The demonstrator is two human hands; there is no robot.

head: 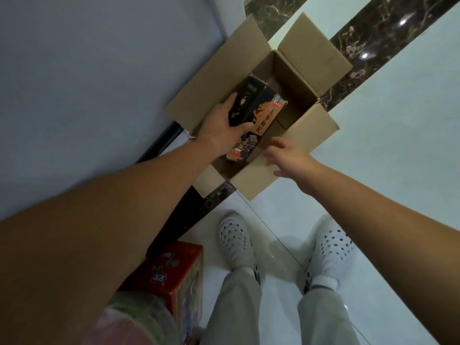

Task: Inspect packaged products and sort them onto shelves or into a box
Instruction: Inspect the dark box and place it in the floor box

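Observation:
An open cardboard box (293, 78) stands on the floor with its flaps spread out. My left hand (221, 125) grips a black packaged product (258, 113) with orange print, thumb on one side and fingers on the other, holding it inside the box's opening. My right hand (288, 155) hovers over the box's near right flap (263, 175) with fingers straight and spread, holding nothing. Whether it touches the flap is unclear.
A red printed carton (171, 267) and a pale wrapped package (139, 317) sit at the lower left beside a dark shelf post (159, 143). A grey wall fills the left. My feet in white perforated shoes (234, 240) stand on glossy white tiles with dark marble strips.

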